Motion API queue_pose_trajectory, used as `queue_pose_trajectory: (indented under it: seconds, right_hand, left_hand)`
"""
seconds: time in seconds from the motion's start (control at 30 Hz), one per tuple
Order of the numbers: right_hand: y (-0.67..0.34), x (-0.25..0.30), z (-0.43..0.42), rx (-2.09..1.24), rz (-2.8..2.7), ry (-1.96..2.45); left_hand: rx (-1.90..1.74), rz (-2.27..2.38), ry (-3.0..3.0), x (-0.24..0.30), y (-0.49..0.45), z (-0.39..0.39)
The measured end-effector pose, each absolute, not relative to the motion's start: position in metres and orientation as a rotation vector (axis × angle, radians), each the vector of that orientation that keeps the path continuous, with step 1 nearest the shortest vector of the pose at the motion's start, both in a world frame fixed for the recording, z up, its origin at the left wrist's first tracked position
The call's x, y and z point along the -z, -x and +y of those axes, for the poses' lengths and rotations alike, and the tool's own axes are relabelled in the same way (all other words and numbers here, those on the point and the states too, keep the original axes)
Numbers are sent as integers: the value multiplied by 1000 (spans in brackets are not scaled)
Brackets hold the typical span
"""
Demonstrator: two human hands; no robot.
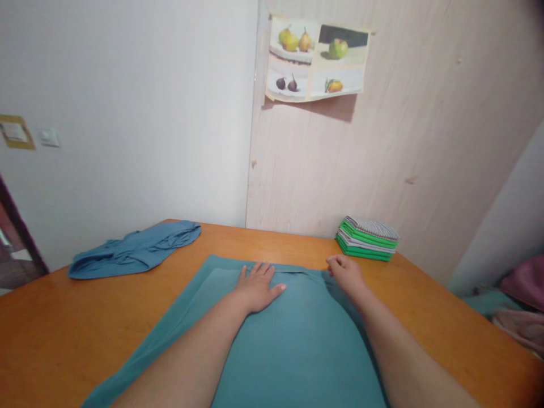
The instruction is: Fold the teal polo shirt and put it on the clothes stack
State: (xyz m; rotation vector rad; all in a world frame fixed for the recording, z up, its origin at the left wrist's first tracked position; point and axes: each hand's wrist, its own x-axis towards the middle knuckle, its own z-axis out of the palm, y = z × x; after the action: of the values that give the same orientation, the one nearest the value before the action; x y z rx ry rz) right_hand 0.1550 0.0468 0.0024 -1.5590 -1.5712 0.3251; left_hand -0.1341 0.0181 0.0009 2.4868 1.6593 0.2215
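Note:
A teal cloth [293, 345] lies spread on the orange wooden table [106, 323], reaching from the near edge to the middle. My left hand [257, 286] lies flat on the cloth near its far edge, fingers stretched out and open. My right hand [345, 272] is closed, its fingers pinching the cloth's far right corner. Both forearms rest over the cloth.
A crumpled blue garment [136, 249] lies at the table's far left. A stack of folded green and grey cloths [368, 238] sits at the far right against the wooden panel. A fruit poster [314, 59] hangs above. Pink and teal fabric [518, 300] lies off the table's right.

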Motion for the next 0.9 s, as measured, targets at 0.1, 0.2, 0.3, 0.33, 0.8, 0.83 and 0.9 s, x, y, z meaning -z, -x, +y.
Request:
queue_pose_trajectory:
  seconds: [0.1,0.2,0.3,0.33,0.8,0.83,0.9]
  right_hand:
    - [-137,-4,39,-389,-1765,1552]
    - [-129,-4,33,-410,-1912,1584]
    - [-126,-6,31,-339,-2010,1643]
    - [-125,-7,31,-330,-2048,1648]
    - [-93,13,27,-199,-2279,1543]
    - [-92,18,27,-228,-2327,1568]
    - [-92,26,28,-267,-2382,1607]
  left_hand:
    - [-223,1653,-2488,-2,133,17]
    - [-221,1643,-2487,-3,133,16]
    - [-211,1637,-2478,-5,132,14]
    - [-207,1636,-2475,-6,132,14]
    - [-241,1622,-2457,-6,131,11]
    - [-244,1618,-2456,-6,131,10]
    - [-254,1609,-2456,-6,131,10]
